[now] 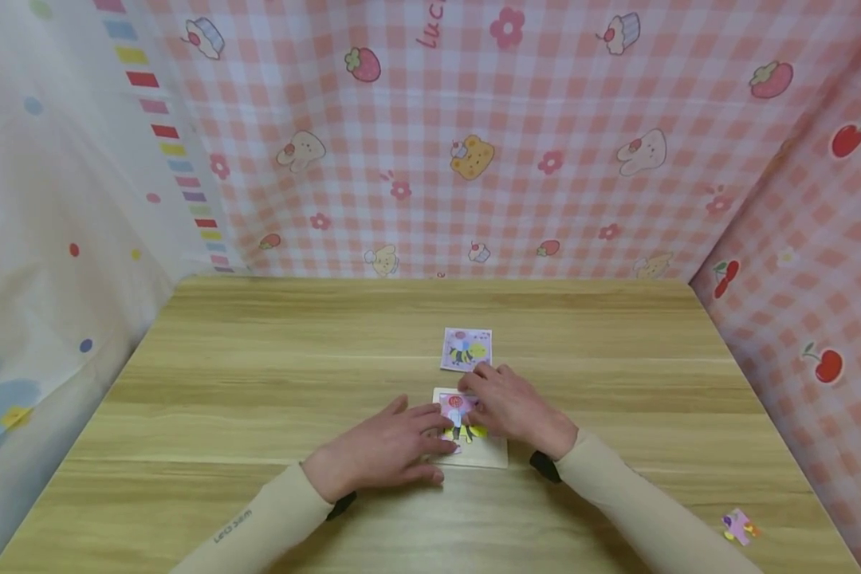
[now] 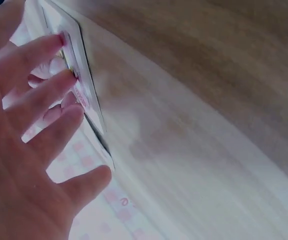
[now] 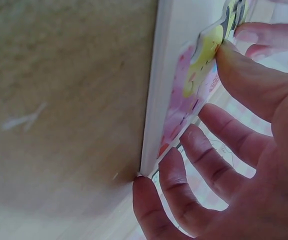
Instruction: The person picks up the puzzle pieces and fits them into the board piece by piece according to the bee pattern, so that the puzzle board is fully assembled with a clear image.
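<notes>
A pale puzzle board (image 1: 492, 458) lies on the table, partly filled with jigsaw pieces (image 1: 456, 403) that show a yellow and black bee and a red balloon on pink. My left hand (image 1: 386, 448) comes over the board's left side, fingers spread and fingertips touching the pieces. In the right wrist view the thumb of my right hand (image 3: 244, 165) presses a yellow piece (image 3: 204, 52), while its other fingertips rest along the board's far edge. Both hands cover part of the picture. Just beyond the board lies a square bee picture card (image 1: 466, 351).
A loose pink puzzle piece (image 1: 739, 526) with yellow and purple bits lies at the near right of the wooden table (image 1: 258, 359). A pink checked cloth (image 1: 430, 104) hangs behind the table, with patterned cloths at both sides.
</notes>
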Action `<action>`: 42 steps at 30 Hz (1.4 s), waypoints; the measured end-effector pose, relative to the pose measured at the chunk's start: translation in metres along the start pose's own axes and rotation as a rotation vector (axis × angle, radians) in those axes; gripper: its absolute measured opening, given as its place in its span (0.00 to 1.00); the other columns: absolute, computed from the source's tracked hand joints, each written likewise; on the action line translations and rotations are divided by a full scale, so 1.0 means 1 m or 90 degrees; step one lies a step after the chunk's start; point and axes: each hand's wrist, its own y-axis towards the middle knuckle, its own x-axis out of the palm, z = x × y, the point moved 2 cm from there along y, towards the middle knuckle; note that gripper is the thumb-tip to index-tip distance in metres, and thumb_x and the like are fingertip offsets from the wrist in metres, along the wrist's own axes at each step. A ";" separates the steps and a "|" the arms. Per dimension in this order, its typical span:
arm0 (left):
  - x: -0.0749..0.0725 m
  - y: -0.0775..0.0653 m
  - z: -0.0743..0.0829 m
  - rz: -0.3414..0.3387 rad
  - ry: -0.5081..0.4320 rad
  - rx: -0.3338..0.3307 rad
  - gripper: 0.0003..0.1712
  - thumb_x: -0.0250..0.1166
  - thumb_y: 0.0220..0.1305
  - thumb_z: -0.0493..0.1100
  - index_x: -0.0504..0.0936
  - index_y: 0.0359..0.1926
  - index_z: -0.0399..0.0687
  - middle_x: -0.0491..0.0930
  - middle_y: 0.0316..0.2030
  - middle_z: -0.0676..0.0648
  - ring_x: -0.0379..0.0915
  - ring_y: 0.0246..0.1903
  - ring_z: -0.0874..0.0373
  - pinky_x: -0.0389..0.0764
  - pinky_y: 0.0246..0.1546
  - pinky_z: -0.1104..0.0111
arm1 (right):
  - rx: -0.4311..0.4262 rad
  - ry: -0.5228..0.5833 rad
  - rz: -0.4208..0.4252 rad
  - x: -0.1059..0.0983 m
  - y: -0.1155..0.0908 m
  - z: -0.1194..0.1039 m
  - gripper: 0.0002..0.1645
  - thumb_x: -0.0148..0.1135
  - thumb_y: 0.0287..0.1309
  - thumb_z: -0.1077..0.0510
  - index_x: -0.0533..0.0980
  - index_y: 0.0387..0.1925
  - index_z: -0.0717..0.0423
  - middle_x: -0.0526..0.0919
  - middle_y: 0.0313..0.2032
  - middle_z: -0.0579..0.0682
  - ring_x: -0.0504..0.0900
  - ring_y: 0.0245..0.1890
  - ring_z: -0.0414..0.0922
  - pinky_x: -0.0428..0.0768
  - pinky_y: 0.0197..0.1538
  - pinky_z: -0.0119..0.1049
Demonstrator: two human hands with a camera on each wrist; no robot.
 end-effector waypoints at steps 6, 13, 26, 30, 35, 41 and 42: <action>0.002 -0.002 -0.003 -0.015 -0.034 -0.002 0.26 0.56 0.77 0.63 0.81 0.67 0.60 0.69 0.73 0.52 0.58 0.76 0.50 0.61 0.71 0.38 | -0.003 -0.005 -0.001 0.000 0.000 0.000 0.24 0.73 0.64 0.49 0.79 0.56 0.54 0.79 0.51 0.52 0.73 0.43 0.49 0.76 0.45 0.43; 0.005 -0.003 -0.009 0.035 -0.089 -0.013 0.31 0.60 0.76 0.58 0.74 0.71 0.48 0.70 0.72 0.47 0.63 0.73 0.52 0.64 0.72 0.45 | 0.003 -0.009 -0.008 -0.001 0.001 -0.001 0.23 0.72 0.64 0.50 0.79 0.56 0.54 0.78 0.51 0.52 0.73 0.43 0.50 0.76 0.46 0.43; 0.004 -0.007 -0.012 0.030 -0.101 -0.050 0.39 0.63 0.73 0.61 0.70 0.75 0.46 0.66 0.72 0.40 0.65 0.70 0.47 0.67 0.70 0.46 | 0.010 -0.007 -0.018 -0.002 0.001 -0.003 0.23 0.72 0.65 0.50 0.79 0.56 0.54 0.78 0.51 0.52 0.73 0.43 0.50 0.76 0.45 0.43; 0.005 -0.008 -0.012 0.020 -0.097 -0.050 0.37 0.63 0.72 0.61 0.72 0.74 0.49 0.64 0.74 0.39 0.64 0.71 0.46 0.67 0.69 0.43 | 0.010 -0.006 -0.019 -0.002 0.001 -0.003 0.23 0.72 0.65 0.50 0.79 0.57 0.54 0.78 0.52 0.52 0.72 0.43 0.50 0.76 0.45 0.43; 0.005 -0.009 -0.012 0.015 -0.082 -0.047 0.37 0.63 0.72 0.62 0.72 0.75 0.50 0.62 0.74 0.40 0.62 0.72 0.47 0.67 0.69 0.41 | 0.012 -0.007 -0.025 -0.002 0.002 -0.003 0.23 0.71 0.66 0.49 0.79 0.57 0.53 0.78 0.53 0.52 0.72 0.43 0.50 0.76 0.45 0.43; 0.004 -0.007 -0.012 0.011 -0.038 -0.026 0.36 0.62 0.73 0.62 0.73 0.74 0.51 0.62 0.76 0.43 0.57 0.75 0.46 0.68 0.66 0.37 | 0.015 -0.008 -0.030 -0.002 0.002 -0.002 0.23 0.71 0.66 0.49 0.78 0.58 0.53 0.78 0.53 0.52 0.72 0.43 0.49 0.75 0.45 0.42; 0.004 -0.006 -0.013 0.006 -0.036 -0.026 0.36 0.62 0.73 0.62 0.73 0.74 0.51 0.61 0.77 0.44 0.56 0.76 0.46 0.68 0.66 0.36 | 0.014 -0.010 -0.030 -0.002 0.002 -0.002 0.23 0.70 0.66 0.49 0.78 0.58 0.53 0.78 0.53 0.52 0.72 0.43 0.49 0.75 0.45 0.42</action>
